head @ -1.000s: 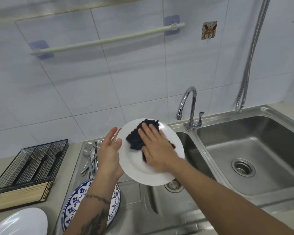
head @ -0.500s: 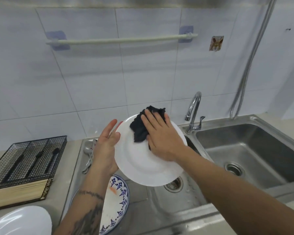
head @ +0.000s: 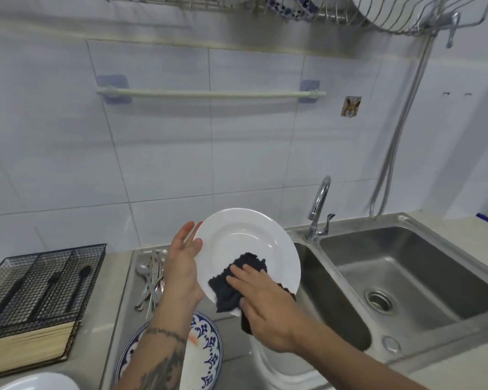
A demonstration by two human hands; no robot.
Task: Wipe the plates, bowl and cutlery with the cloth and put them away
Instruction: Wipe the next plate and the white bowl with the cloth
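Fingers [head: 248, 280] of the right hand [head: 268, 313] lie flat and close together, pressing a dark cloth [head: 237, 282] against the lower part of a white plate [head: 248, 257]; the cloth's lower end hangs past the rim beneath the palm. The left hand [head: 182, 274] supports the plate at its left rim, fingers extended and loosely spread behind the edge, thumb on the front. The plate is held tilted, face toward the camera, above the left basin of a steel double sink [head: 406, 280]. Below the left forearm, a blue-patterned plate [head: 209, 350] rests on the drainboard, and loose cutlery [head: 151, 282] lies in a heap just behind it. A white bowl [head: 268, 364] stands under the right wrist. On the surface [head: 116, 277] at left sits a black wire cutlery tray [head: 40, 285] holding dark-handled utensils, with another white dish [head: 40, 382] at the bottom corner. A tap [head: 317, 209] rises between the basins, and a wall rack [head: 350, 12] overhead holds dishes.
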